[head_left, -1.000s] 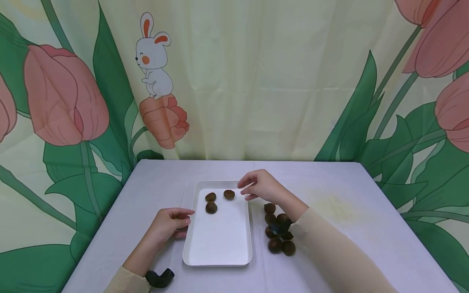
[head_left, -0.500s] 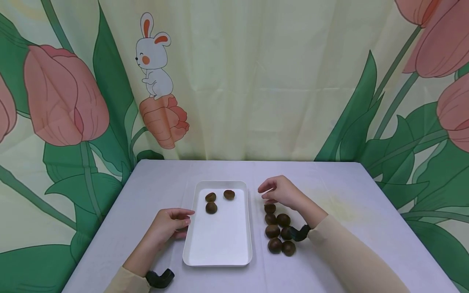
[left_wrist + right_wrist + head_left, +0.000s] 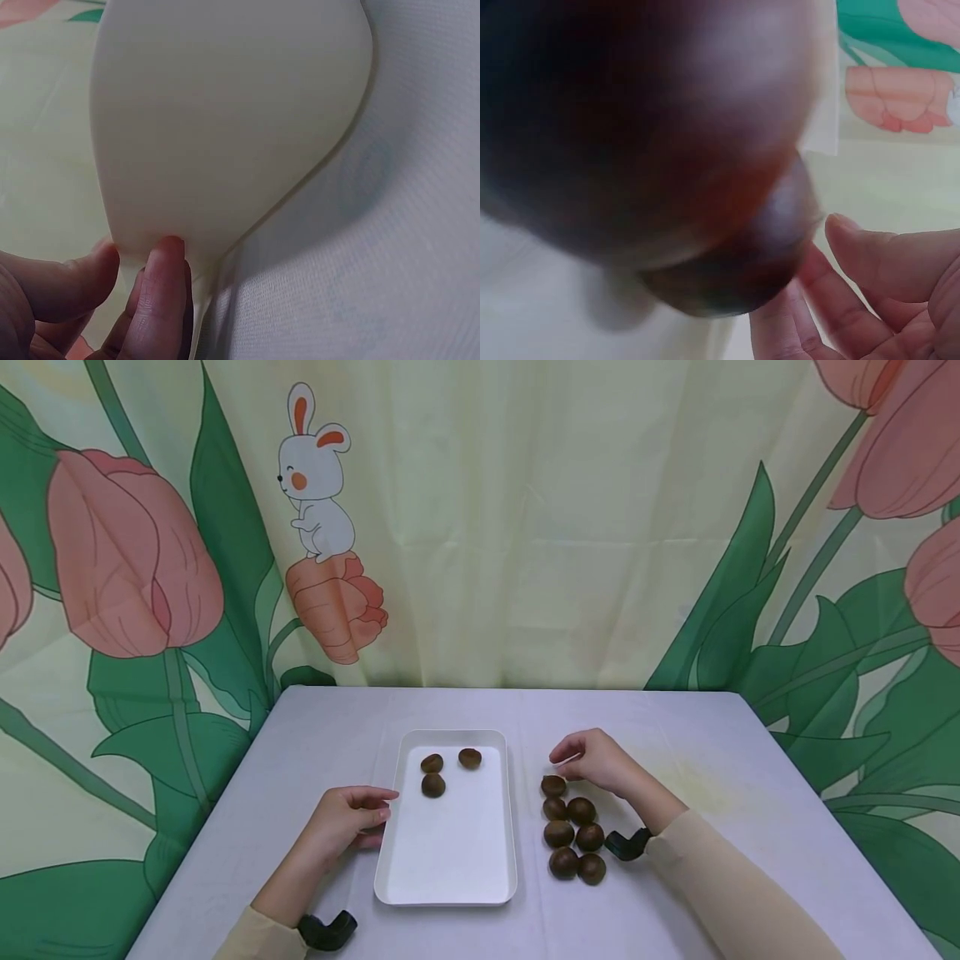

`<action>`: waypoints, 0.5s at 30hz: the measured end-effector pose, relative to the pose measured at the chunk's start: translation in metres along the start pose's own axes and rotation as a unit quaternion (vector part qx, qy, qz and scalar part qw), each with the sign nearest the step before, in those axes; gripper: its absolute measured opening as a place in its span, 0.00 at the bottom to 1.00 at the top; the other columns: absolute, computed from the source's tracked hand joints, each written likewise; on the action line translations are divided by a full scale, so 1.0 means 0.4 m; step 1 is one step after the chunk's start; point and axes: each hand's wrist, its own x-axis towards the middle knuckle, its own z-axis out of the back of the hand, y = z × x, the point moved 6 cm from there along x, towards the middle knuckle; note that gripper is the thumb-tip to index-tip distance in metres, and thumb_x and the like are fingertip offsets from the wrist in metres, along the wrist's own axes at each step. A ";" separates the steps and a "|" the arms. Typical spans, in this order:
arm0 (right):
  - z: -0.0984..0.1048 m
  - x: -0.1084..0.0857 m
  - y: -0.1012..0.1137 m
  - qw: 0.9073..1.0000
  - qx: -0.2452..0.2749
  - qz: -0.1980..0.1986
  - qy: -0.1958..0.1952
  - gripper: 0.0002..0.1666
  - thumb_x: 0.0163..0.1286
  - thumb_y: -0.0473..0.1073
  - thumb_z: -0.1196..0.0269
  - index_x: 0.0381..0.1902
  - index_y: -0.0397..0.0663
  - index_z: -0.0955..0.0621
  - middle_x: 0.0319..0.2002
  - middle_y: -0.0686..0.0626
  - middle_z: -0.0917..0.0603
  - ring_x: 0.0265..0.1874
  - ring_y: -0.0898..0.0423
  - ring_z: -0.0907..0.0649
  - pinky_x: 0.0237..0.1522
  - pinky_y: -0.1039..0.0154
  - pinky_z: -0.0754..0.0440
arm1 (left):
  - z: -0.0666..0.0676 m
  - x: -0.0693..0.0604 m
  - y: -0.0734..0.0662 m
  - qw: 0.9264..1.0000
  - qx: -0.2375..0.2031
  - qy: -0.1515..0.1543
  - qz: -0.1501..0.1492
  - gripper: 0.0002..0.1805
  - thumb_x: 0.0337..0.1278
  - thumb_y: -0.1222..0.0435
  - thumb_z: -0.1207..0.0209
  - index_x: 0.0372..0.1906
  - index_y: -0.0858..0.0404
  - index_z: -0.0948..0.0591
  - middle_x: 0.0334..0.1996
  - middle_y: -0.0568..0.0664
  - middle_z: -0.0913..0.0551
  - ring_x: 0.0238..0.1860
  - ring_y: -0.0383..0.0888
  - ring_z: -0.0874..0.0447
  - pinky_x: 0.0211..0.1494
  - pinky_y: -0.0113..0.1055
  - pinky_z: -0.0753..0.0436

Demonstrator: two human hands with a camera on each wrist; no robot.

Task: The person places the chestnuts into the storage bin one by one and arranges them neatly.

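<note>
My left hand (image 3: 339, 827) is at the left side of a white tray (image 3: 450, 868). In the left wrist view its fingertips touch the tray's outer wall (image 3: 225, 135), not curled round it. Three brown chestnuts lie near the tray's far end: a pair at the left, including the nearer chestnut (image 3: 432, 786), and a single chestnut (image 3: 470, 759) to the right. My right hand (image 3: 600, 762) hovers just beyond the farthest chestnut (image 3: 553, 786) of a group right of the tray. The right wrist view shows its thumb and fingers apart, with blurred chestnuts (image 3: 735, 277) in front.
Several more chestnuts (image 3: 564, 863) stand in two rough columns on the white tablecloth (image 3: 675, 727). Black wrist-camera mounts (image 3: 628, 844) jut from both sleeves, the right one close beside the chestnuts. A curtain (image 3: 525, 543) printed with tulips and a rabbit hangs behind the table.
My right hand has moved from the tray's far right edge rightward to the loose chestnuts. My left hand and the chestnuts in the tray stay where they were.
</note>
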 end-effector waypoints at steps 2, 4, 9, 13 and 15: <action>-0.001 0.001 -0.008 1.000 -0.006 0.000 0.000 0.12 0.69 0.31 0.29 0.50 0.37 0.11 0.47 0.41 0.08 0.39 0.56 0.12 0.45 0.62 0.09 | 0.000 0.000 0.000 1.000 0.001 0.000 0.001 0.16 0.64 0.75 0.31 0.55 0.64 0.09 0.45 0.57 0.12 0.35 0.46 0.08 0.38 0.42 0.05; -0.003 0.002 -0.015 1.000 -0.011 0.003 0.003 0.12 0.68 0.31 0.29 0.49 0.37 0.11 0.45 0.42 0.08 0.38 0.56 0.13 0.43 0.64 0.11 | 0.000 0.001 0.000 1.000 0.000 0.000 0.000 0.16 0.64 0.75 0.31 0.55 0.64 0.09 0.45 0.57 0.12 0.35 0.46 0.08 0.38 0.42 0.05; -0.009 0.006 -0.029 1.000 -0.023 -0.003 0.005 0.12 0.66 0.31 0.27 0.47 0.39 0.10 0.43 0.45 0.08 0.37 0.56 0.14 0.42 0.64 0.13 | -0.001 0.002 0.000 1.000 0.001 -0.001 -0.002 0.16 0.64 0.75 0.30 0.55 0.65 0.09 0.45 0.57 0.12 0.35 0.46 0.08 0.38 0.42 0.05; -0.019 0.007 -0.030 1.000 -0.027 0.001 0.012 0.12 0.64 0.31 0.26 0.46 0.40 0.10 0.42 0.45 0.08 0.36 0.56 0.14 0.40 0.64 0.13 | 0.000 0.002 0.000 1.000 0.004 -0.001 -0.001 0.16 0.64 0.75 0.30 0.55 0.64 0.09 0.45 0.57 0.12 0.35 0.46 0.09 0.38 0.42 0.05; -0.025 0.007 -0.028 0.999 -0.022 0.006 0.022 0.13 0.63 0.30 0.26 0.46 0.39 0.11 0.41 0.45 0.07 0.36 0.56 0.13 0.39 0.65 0.14 | 0.000 0.002 0.001 1.000 0.004 -0.002 0.001 0.16 0.64 0.75 0.31 0.55 0.64 0.09 0.45 0.57 0.12 0.35 0.46 0.09 0.38 0.42 0.05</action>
